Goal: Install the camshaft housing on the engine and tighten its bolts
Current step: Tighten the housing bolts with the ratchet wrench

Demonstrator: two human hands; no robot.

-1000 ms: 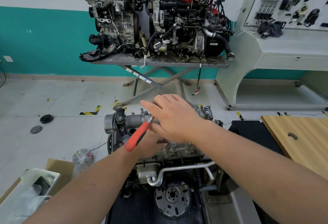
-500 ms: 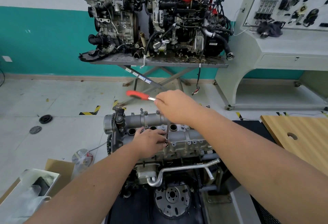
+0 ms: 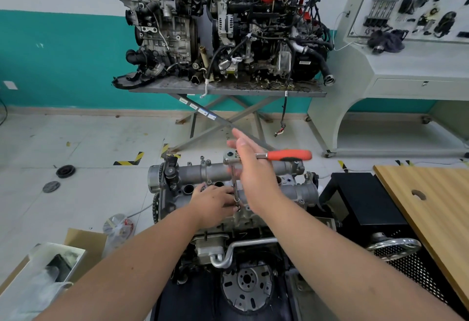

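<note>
Camshaft housing [image 3: 228, 181] seated on engine [image 3: 241, 257]; bolt tightening underway: left hand [image 3: 213, 203] pinches ratchet [image 3: 269, 156] extension, right hand [image 3: 253, 168] fingers straight (remaining bolts unclear).

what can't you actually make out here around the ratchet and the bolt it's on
All in the head view:
- The bolt under the extension bar: hidden by the left hand, whose fingers crowd the bar's lower end.
- The middle of the ratchet: the right hand covers it, so contact cannot be judged.
- Camshaft housing bolts elsewhere: too small to tell whether seated.
</note>
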